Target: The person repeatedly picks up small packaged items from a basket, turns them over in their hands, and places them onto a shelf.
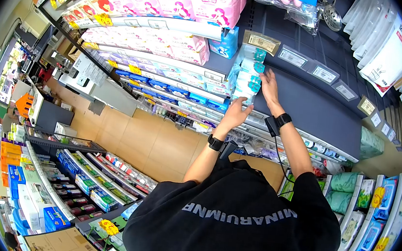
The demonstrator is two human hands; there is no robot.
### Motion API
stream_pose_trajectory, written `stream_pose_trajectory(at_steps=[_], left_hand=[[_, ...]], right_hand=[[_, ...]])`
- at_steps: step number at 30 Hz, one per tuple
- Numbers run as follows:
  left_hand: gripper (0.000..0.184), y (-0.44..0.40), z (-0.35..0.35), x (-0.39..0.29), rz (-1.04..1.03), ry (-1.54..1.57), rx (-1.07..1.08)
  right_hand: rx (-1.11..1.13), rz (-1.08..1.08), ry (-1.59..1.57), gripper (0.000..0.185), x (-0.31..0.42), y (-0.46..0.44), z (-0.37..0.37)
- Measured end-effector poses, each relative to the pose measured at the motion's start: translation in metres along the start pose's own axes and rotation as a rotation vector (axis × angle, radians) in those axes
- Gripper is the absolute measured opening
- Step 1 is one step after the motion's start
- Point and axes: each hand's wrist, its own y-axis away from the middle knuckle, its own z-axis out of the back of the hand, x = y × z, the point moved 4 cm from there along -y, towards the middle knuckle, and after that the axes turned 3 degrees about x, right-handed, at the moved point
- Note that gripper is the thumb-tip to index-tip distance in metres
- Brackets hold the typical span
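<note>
My right hand point(270, 87) is at the right side of a row of white and teal packs point(249, 77) on the dark shelf, its fingers stretched up along them. At the front end of that row my left hand point(235, 113) is spread, with fingertips near the lowest pack. Neither hand is wrapped round a pack; whether the fingertips touch is hard to tell. A light blue pack point(224, 43) stands to the left of the row. Both wrists carry black bands with small devices.
Pink packs point(217, 3) fill the upper shelf at left. Price tags point(292, 57) line a rail above the dark shelf point(309, 107). White bags point(382, 56) hang at the upper right. Another shelf unit point(94, 183) stands at lower left, beyond the tiled floor point(151, 142).
</note>
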Motion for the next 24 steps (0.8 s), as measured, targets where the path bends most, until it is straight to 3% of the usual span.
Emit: stream_pose_trajectory(at_steps=[13,24], left_hand=[[0.043,0.048,0.033,-0.062,-0.068,0.396,0.006],[0.034,0.101,0.046,-0.095,-0.113,0.568,-0.02]], right_hand=[[0.06,-0.011,-0.499,0.053,0.058,0.114,0.051],[0.159,0.003,-0.556,0.046,0.108,0.194,0.081]])
